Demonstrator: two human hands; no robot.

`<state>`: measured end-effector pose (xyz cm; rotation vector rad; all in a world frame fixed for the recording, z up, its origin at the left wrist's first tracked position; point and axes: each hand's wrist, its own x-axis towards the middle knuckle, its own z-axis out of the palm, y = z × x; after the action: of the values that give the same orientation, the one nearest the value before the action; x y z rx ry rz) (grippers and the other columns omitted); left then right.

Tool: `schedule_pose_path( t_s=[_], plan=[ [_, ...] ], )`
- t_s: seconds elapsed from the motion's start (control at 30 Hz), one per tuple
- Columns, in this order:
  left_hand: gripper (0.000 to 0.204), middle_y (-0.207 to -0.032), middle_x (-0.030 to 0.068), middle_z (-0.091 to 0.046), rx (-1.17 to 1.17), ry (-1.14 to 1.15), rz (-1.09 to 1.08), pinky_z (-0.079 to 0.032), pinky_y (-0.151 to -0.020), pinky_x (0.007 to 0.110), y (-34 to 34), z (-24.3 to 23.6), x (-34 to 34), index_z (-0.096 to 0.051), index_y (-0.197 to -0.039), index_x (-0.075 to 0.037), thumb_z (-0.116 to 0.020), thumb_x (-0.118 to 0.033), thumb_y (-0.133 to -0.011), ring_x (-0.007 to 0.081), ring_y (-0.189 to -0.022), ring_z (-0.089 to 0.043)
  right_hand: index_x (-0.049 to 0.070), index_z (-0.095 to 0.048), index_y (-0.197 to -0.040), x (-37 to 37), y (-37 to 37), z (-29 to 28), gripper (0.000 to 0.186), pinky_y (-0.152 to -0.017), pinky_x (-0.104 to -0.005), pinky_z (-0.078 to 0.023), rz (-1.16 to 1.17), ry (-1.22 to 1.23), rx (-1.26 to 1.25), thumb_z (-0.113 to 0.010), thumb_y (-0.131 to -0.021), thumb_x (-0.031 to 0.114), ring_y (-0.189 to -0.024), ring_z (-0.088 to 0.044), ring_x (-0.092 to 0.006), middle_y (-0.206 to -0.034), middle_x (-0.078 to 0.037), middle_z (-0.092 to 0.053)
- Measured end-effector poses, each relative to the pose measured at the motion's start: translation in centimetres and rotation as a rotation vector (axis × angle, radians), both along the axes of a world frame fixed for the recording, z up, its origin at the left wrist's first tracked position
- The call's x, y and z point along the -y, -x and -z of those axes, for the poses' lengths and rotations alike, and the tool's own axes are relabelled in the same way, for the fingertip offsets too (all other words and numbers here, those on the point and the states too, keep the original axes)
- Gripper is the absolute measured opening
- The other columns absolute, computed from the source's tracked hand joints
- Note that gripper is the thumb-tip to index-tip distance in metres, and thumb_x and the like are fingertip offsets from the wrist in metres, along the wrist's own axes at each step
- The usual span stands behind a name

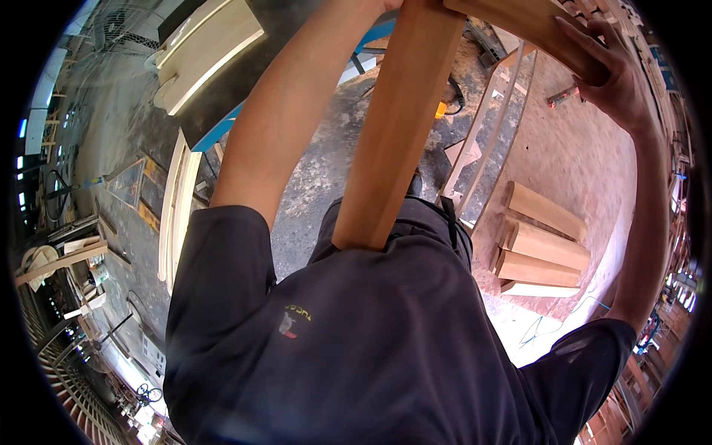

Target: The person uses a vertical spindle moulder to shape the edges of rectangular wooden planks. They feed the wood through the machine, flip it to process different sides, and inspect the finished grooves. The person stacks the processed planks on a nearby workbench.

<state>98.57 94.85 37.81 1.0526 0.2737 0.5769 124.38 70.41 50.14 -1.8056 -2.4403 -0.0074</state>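
Note:
A long brown wooden board runs from the top edge down to my waist, its lower end close against my dark shirt. At its top a second brown wooden board slants off to the right; whether the two are joined I cannot tell. My right hand is closed round the outer end of that second board, thumb and fingers on its sides. Only a sliver of my left hand shows at the top edge, beside the long board's upper end. Its fingers are cut off from view.
Several tapered brown wooden pieces lie on a reddish tabletop at the right, with a small red-and-black tool farther up. A narrow wooden frame stands along that table. Pale boards rest on a blue-edged machine table at upper left.

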Motion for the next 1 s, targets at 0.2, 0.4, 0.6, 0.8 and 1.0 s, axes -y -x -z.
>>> schedule_pose_path(
  t_s=[0.2, 0.4, 0.6, 0.8, 1.0],
  plan=[
    [0.026, -0.097, 0.0074, -0.076, -0.072, 0.059, 0.126, -0.064, -0.075, 0.042, -1.2, 1.2, -0.3, -0.071, -0.111, -0.007, -0.073, -0.029, -0.098, 0.0211, -0.085, -0.074, 0.022, -0.059, -0.155, 0.1, -3.2, 1.3, 0.083, -0.095, -0.0279, -0.055, 0.096, 0.164, -0.405, -0.062, -0.079, -0.014, -0.117, -0.056, -0.016, -0.135, -0.002, -0.053],
    [0.026, -0.101, 0.0063, -0.077, -0.023, 0.08, 0.144, -0.064, -0.076, 0.042, -1.4, 0.9, -0.4, -0.071, -0.116, -0.007, -0.074, -0.027, -0.098, 0.021, -0.088, -0.075, 0.021, -0.06, -0.154, -0.1, -4.1, 0.2, 0.084, -0.101, -0.028, -0.05, 0.056, 0.063, -0.179, -0.063, -0.078, -0.013, -0.118, -0.056, -0.0172, -0.132, -0.004, -0.053],
    [0.024, -0.106, 0.0054, -0.076, 0.073, 0.046, 0.116, -0.063, -0.084, 0.041, -1.2, 0.3, -0.1, -0.071, -0.12, -0.01, -0.074, -0.02, -0.099, 0.0198, -0.094, -0.075, 0.019, -0.062, -0.152, 0.2, -2.8, -0.3, 0.085, -0.106, -0.0323, -0.046, 0.043, 0.005, -0.034, -0.07, -0.072, -0.012, -0.121, -0.057, -0.0238, -0.13, -0.009, -0.055],
    [0.033, -0.114, 0.007, -0.073, 0.026, -0.039, 0.062, -0.06, -0.092, 0.04, -0.8, -0.3, 0.4, -0.069, -0.122, -0.006, -0.081, -0.014, -0.092, 0.0212, -0.105, -0.072, 0.027, -0.065, -0.149, 0.3, -1.0, 0.3, 0.089, -0.101, -0.0431, -0.053, -0.075, -0.206, 0.136, -0.075, -0.068, -0.009, -0.116, -0.06, -0.0303, -0.123, -0.009, -0.059],
    [0.045, -0.117, 0.0084, -0.072, 0.021, -0.084, 0.052, -0.057, -0.098, 0.037, 0.4, -1.9, 0.6, -0.068, -0.127, -0.002, -0.084, -0.007, -0.085, 0.0225, -0.109, -0.07, 0.026, -0.066, -0.148, 1.6, 0.8, 0.4, 0.09, -0.102, -0.0442, -0.054, -0.003, -0.195, 0.078, -0.079, -0.065, -0.006, -0.118, -0.06, -0.0354, -0.129, -0.014, -0.058]
  ],
)
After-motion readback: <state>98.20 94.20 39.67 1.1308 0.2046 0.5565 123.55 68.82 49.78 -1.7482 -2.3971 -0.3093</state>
